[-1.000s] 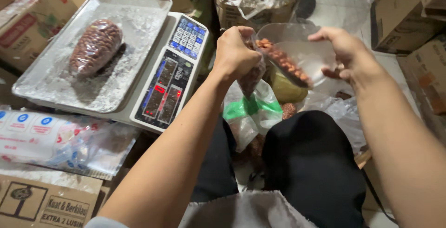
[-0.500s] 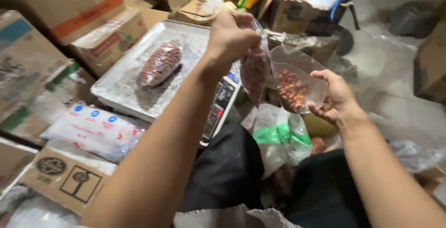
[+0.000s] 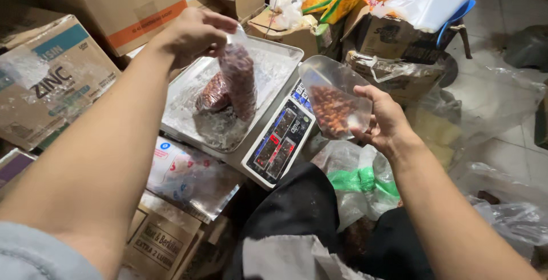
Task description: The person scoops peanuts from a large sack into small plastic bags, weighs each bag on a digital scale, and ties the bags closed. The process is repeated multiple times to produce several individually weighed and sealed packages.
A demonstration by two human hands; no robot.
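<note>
Left hand: the left hand [image 3: 191, 34] pinches shut the top of a clear filled bag [image 3: 238, 80] of reddish-brown nuts.
Filled bag: hangs upright over the scale tray [image 3: 274, 63]; whether its bottom touches the tray is unclear.
Second packet: another nut packet [image 3: 213, 93] lies on the tray, just behind the hanging one.
Scale: its keypad panel [image 3: 279, 137] faces the person.
Right hand: the right hand [image 3: 383, 119] grips a clear scoop [image 3: 334, 98] holding nuts, right of the scale.
</note>
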